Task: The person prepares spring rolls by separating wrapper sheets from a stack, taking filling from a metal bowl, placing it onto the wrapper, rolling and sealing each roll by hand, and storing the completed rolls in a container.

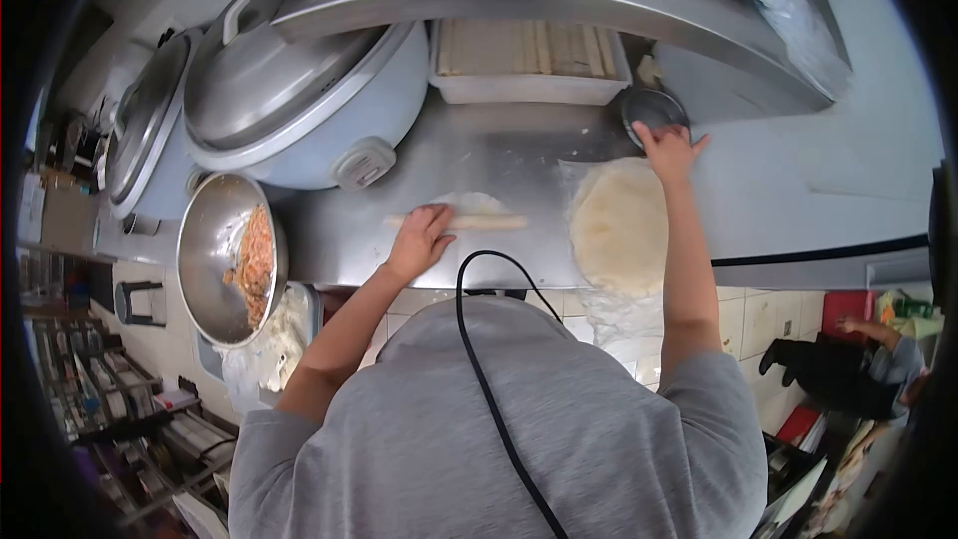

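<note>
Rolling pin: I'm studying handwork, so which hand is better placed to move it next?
Probably the left hand: it rests on the rolling pin, while the right hand is away at the dark bowl.

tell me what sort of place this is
Most likely a commercial kitchen: there are large lidded cookers on a steel counter, a metal bowl of orange mix, and what looks like a rolling pin under the left hand.

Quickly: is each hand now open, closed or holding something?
Left hand: on the rolling pin; grip cannot be told.
Right hand: at the dark bowl; open or closed cannot be told.
</note>
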Demonstrator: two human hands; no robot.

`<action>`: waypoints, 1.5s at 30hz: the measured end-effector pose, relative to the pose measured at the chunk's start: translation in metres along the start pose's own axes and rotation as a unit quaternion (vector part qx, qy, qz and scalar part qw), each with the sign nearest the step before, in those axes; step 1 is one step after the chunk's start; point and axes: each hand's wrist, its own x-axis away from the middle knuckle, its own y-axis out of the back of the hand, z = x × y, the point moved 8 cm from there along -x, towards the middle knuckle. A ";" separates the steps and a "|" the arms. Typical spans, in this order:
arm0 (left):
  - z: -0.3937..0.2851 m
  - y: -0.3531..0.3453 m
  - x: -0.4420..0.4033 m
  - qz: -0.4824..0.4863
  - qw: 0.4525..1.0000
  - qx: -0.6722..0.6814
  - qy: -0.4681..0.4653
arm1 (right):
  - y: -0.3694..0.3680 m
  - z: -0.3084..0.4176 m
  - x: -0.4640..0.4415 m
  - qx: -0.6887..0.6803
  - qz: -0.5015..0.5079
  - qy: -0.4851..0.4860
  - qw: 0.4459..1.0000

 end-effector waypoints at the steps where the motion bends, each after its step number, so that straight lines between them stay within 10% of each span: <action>1: 0.001 0.011 0.001 -0.010 0.999 -0.028 0.016 | 0.010 0.010 0.005 -0.106 -0.067 0.014 0.992; 4: 0.025 0.022 0.017 -0.017 0.996 -0.066 0.063 | -0.036 0.103 0.036 -0.357 0.020 0.230 0.905; 8: 0.039 0.024 0.027 -0.024 0.994 -0.084 0.073 | -0.096 0.241 0.127 -0.210 0.227 0.444 0.841; 17: 0.038 0.026 0.032 -0.043 0.994 -0.081 0.059 | -0.109 0.249 0.134 -0.004 0.190 0.631 0.752; 23: 0.036 0.028 0.033 -0.047 0.995 -0.072 0.048 | -0.105 0.318 0.150 -0.021 0.189 0.651 0.734; 30: 0.036 0.030 0.033 -0.042 0.996 -0.054 0.053 | -0.081 0.201 0.132 -0.027 0.203 0.634 0.745; 35: 0.004 0.026 0.030 -0.026 0.998 -0.065 0.007 | -0.057 0.199 0.155 -0.083 0.023 0.541 0.837; 45: 0.013 -0.014 -0.010 0.049 0.992 -0.117 -0.019 | -0.091 0.227 0.154 -0.133 -0.032 0.385 0.913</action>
